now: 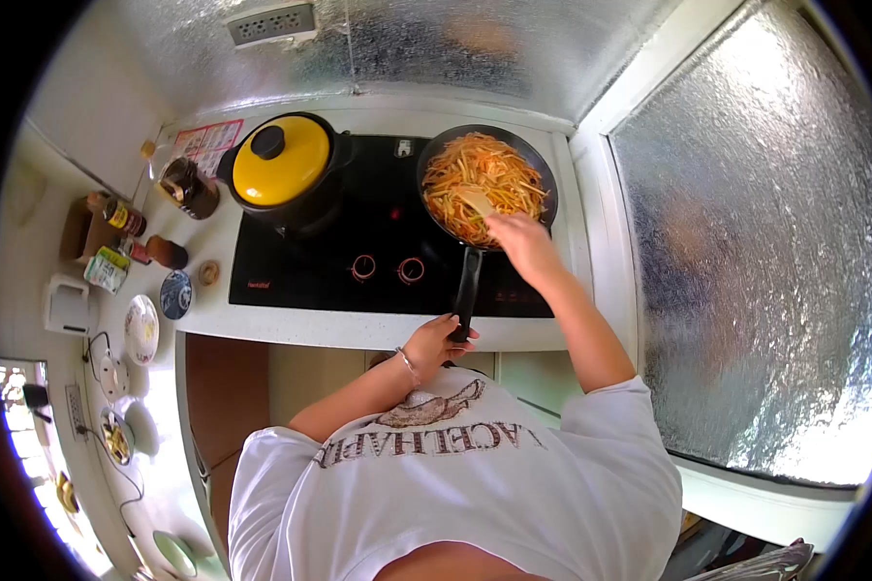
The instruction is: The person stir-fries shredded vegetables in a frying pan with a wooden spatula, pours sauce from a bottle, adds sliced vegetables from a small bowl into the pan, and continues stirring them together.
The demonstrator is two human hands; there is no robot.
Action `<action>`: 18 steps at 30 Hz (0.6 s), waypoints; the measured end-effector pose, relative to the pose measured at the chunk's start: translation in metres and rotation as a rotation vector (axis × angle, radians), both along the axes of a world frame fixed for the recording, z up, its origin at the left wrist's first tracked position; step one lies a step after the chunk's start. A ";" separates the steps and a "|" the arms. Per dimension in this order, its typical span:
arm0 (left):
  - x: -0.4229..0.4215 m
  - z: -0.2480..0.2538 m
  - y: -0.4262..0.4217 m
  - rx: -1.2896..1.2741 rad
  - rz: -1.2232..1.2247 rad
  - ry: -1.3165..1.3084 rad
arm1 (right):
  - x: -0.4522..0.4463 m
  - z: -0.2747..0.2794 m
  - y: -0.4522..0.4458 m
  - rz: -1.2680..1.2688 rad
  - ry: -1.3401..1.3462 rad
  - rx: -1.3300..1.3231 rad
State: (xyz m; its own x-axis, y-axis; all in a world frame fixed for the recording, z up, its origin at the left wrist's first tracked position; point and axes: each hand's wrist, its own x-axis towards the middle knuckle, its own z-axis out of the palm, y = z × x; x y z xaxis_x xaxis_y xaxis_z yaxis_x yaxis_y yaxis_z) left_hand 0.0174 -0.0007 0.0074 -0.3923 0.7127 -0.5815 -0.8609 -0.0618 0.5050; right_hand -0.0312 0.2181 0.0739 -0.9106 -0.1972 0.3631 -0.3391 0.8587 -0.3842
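A dark frying pan [549, 179] sits on the right side of the black cooktop [358, 208], full of orange and pale shredded vegetables [480, 165]. Its black handle [469, 281] points towards my body. My left hand [436, 342] is closed round the end of that handle. Over the near edge of the pan, my right hand [525, 247] grips a wooden spatula [477, 201], whose blade rests among the shreds. The fingers of my right hand cover the spatula's handle.
A black pot with a yellow lid [281, 160] stands at the cooktop's back left. Left of it are a dark jar [189, 189], several small bottles and a blue patterned dish [176, 294]. A white plate [141, 329] lies nearer. A textured window [746, 242] borders the right side.
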 end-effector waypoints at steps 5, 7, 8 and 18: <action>-0.001 0.001 0.001 0.016 -0.008 -0.010 | 0.008 -0.001 0.022 -0.167 0.076 -0.101; 0.001 0.005 0.000 0.018 0.020 -0.012 | 0.014 0.008 0.038 -0.246 0.223 -0.145; 0.001 0.004 0.000 0.014 0.018 -0.007 | 0.017 0.012 0.043 -0.340 0.169 -0.200; -0.001 -0.002 0.001 0.060 0.002 -0.031 | 0.039 0.009 0.029 -0.442 0.124 -0.109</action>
